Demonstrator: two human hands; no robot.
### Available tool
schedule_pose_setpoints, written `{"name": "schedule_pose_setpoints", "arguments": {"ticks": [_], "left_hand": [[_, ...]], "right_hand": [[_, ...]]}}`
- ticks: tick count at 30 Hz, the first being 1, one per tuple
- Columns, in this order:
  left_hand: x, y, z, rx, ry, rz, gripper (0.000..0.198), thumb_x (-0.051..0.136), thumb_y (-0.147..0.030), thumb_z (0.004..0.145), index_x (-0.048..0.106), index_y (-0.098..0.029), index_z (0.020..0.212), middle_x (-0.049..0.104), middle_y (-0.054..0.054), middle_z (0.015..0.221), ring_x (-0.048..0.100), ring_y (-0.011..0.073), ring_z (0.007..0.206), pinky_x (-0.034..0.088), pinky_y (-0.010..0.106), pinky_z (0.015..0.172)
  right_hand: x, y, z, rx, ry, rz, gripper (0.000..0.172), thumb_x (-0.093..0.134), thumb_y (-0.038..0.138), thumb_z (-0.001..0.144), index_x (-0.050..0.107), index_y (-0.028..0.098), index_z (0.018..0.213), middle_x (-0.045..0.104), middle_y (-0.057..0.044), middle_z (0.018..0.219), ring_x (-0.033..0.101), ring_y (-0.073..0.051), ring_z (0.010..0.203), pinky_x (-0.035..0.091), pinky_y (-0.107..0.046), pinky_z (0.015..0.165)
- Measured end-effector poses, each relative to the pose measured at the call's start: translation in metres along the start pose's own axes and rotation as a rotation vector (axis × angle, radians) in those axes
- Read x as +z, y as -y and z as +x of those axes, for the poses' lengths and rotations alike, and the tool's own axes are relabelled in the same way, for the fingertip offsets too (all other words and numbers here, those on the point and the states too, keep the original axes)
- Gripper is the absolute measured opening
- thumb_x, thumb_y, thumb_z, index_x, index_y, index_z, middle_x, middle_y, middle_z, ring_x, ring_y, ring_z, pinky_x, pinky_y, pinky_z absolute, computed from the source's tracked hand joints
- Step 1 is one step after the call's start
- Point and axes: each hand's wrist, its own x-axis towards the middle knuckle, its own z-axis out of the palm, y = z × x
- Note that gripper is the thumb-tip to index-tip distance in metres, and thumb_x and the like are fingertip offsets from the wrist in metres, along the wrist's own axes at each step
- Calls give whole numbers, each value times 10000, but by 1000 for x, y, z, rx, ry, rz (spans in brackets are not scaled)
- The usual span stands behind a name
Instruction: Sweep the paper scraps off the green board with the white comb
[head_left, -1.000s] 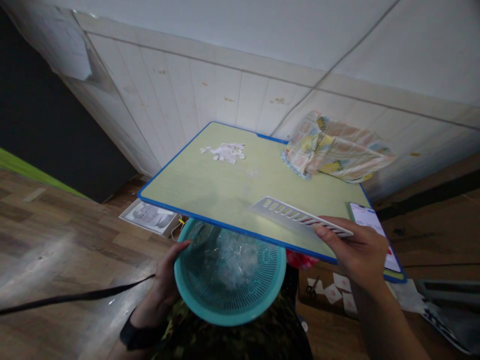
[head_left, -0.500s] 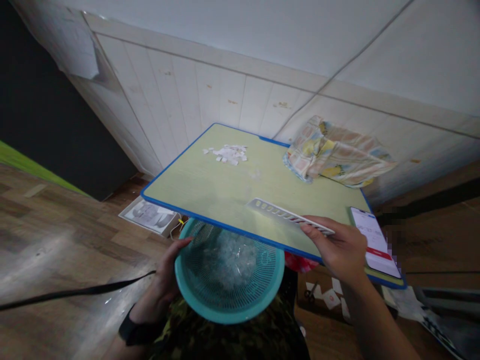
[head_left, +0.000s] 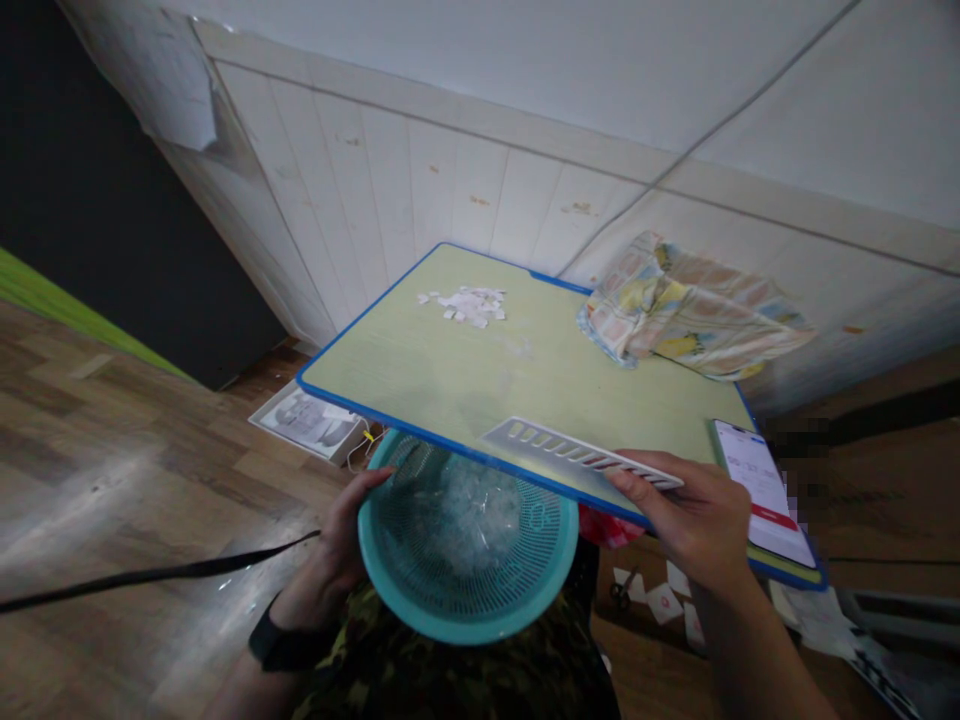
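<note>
My left hand grips the rim of a teal mesh basket, held just under the near edge of a low green table with a blue border. Clear crumpled bits lie inside the basket. My right hand is closed on the end of a white slotted plastic strip that lies flat on the table near its front edge. A small pile of white paper scraps sits on the far part of the table.
A folded patterned cloth rests at the table's far right. A phone with a lit screen lies at the near right corner. White panelled wall stands behind. Papers and cards lie on the wooden floor. A black strap crosses the left.
The white strip in my right hand has slid toward the table's front edge over the basket. The view has shifted slightly; my left hand keeps the basket in place.
</note>
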Motion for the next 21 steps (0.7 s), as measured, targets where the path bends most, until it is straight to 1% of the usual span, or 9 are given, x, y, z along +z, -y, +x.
{"name": "schedule_pose_setpoints", "arguments": {"ticks": [3, 5, 9, 12, 16, 20, 21], "left_hand": [[-3, 1, 1, 3, -2, -14, 238, 574, -157, 867, 779, -108, 756, 800, 127, 643, 741, 278, 515, 647, 410, 599], [-4, 1, 2, -3, 9, -17, 244, 573, -152, 869, 779, -97, 751, 801, 136, 651, 741, 271, 520, 644, 395, 607], [-5, 1, 2, -18, 40, -21, 274, 561, -155, 884, 783, -72, 746, 797, 155, 650, 741, 257, 530, 636, 360, 592], [-5, 0, 2, -16, 41, -13, 297, 547, -159, 892, 780, -81, 726, 793, 153, 635, 738, 257, 519, 634, 358, 578], [-5, 0, 2, -18, 30, -4, 290, 551, -151, 882, 772, -108, 697, 786, 133, 606, 732, 259, 497, 634, 365, 548], [-5, 1, 1, -18, 17, -8, 290, 558, -141, 875, 762, -143, 669, 778, 108, 579, 724, 254, 480, 625, 359, 508], [-5, 0, 1, -15, 13, -8, 306, 548, -136, 879, 761, -144, 660, 774, 105, 569, 717, 247, 465, 616, 348, 488]], "right_hand": [[-1, 1, -2, -12, 3, -7, 111, 718, 310, 856, 818, 308, 904, 801, -9, 821, 762, -214, 665, 593, -278, 572], [-1, 2, -2, -33, -7, -18, 112, 722, 304, 854, 817, 316, 912, 801, -5, 821, 760, -211, 659, 591, -281, 576], [-2, 4, -3, -60, 6, -3, 107, 732, 300, 851, 812, 332, 914, 801, 9, 815, 752, -197, 641, 586, -279, 585], [-2, 5, -3, -48, 3, 16, 99, 739, 302, 846, 812, 333, 906, 800, 11, 809, 750, -196, 637, 581, -278, 571], [0, -3, 2, -3, -73, -5, 86, 746, 323, 835, 813, 332, 888, 799, 10, 805, 750, -209, 644, 585, -298, 574], [5, -23, 20, 37, -238, -8, 122, 759, 341, 817, 811, 292, 916, 804, -12, 856, 759, -230, 715, 594, -319, 619], [8, -27, 26, 47, -250, -11, 134, 753, 346, 820, 811, 281, 922, 805, -18, 871, 761, -233, 737, 596, -324, 637]]}}
